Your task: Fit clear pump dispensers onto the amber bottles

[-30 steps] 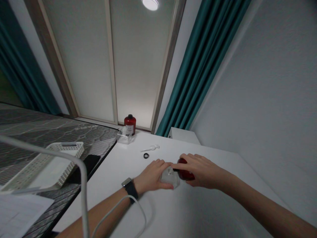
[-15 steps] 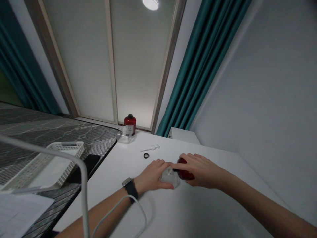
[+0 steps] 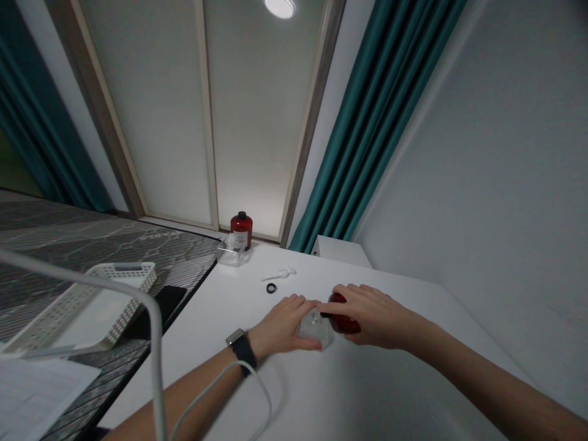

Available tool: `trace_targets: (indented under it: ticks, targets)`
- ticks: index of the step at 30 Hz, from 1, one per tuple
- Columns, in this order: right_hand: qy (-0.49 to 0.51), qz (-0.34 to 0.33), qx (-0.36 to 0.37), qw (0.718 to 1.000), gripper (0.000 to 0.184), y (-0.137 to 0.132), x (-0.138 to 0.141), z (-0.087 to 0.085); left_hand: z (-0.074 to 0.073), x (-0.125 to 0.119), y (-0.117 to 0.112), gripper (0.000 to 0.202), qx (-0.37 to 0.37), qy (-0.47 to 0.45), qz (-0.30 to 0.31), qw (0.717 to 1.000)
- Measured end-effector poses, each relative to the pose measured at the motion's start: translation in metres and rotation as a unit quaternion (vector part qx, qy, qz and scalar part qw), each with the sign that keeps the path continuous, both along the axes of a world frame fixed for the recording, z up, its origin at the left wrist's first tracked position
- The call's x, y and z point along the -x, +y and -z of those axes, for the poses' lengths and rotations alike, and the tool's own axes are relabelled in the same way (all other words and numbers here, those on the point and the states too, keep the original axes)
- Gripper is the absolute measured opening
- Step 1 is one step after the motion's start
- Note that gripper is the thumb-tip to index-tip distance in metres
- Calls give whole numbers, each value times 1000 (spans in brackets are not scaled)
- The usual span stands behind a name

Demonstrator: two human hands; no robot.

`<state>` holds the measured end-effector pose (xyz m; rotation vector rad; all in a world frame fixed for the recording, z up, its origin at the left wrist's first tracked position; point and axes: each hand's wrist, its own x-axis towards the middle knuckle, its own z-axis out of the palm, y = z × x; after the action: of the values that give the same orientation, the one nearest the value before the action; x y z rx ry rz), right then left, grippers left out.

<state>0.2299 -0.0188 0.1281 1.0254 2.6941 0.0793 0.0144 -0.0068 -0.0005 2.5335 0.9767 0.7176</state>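
Observation:
My left hand [image 3: 282,324] rests its fingers on a clear acrylic holder [image 3: 315,329], pressing it against the white table. My right hand [image 3: 370,315] wraps around a dark red bottle [image 3: 346,324] lying on its side, with the bottle's black neck poking toward the holder. Much of that bottle is hidden by my fingers. Farther back lie a white pump head [image 3: 280,274] and a black ring [image 3: 271,288]. A second red bottle [image 3: 241,231] with a black cap stands behind a second clear holder [image 3: 229,253].
A white perforated basket [image 3: 110,306], a black phone-like slab [image 3: 165,304] and papers [image 3: 32,398] lie to the left on a dark marble-patterned surface [image 3: 92,245]. A white cable [image 3: 156,361] crosses the near left. A white box [image 3: 342,251] stands behind the table.

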Motion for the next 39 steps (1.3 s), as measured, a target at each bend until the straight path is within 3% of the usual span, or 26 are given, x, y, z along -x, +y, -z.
trace_targets:
  ticks: [18,28,39]
  targets:
    - [5,10,11,1000,79,0,1,-2,-1,0,0,62,5,3,-2,1000]
    - [20,45,39,998,85,2,0,0,2,0,0,72,-5,-6,-2,1000]
    - [22,55,41,997,75,0,3,-2,-1,0,-1,75,3,5,-7,1000]
